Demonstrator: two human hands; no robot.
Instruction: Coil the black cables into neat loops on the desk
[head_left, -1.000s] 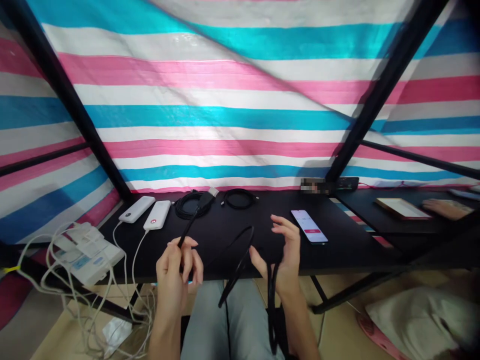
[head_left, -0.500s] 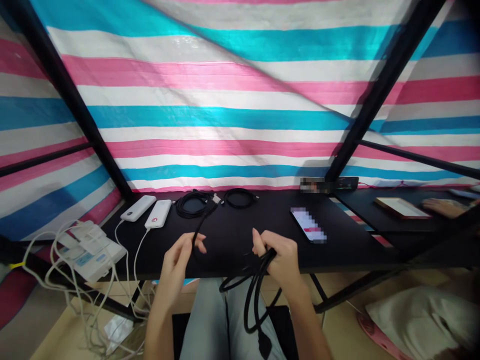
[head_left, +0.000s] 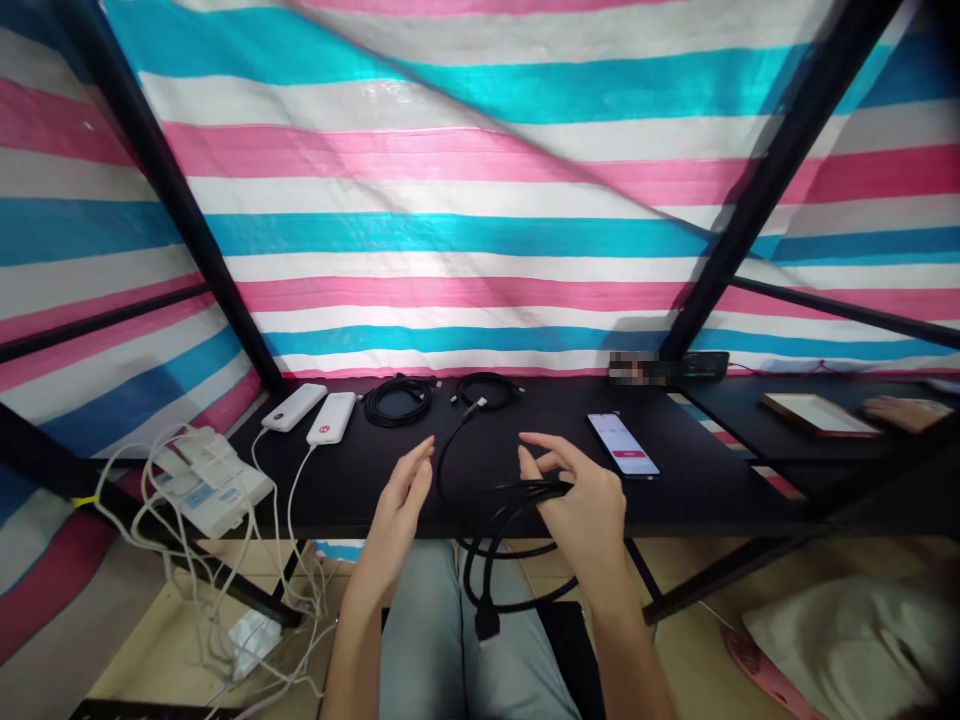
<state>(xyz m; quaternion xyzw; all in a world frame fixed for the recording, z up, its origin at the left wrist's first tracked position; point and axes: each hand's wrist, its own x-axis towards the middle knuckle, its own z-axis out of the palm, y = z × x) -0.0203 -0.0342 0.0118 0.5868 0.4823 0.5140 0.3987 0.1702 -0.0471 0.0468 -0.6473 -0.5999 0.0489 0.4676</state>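
Currently, the right hand (head_left: 589, 515) grips a black cable (head_left: 525, 492) near mid-length, so its plug (head_left: 487, 622) hangs free below the counter (head_left: 720, 495) edge, while the far end rests on the counter just beside a coiled cable (head_left: 484, 388). The left hand (head_left: 397, 515) stands open and empty, fingers spread, near the cable but not touching.

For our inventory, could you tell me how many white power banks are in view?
2: a white rectangular power bank and another right of it, on the black table.
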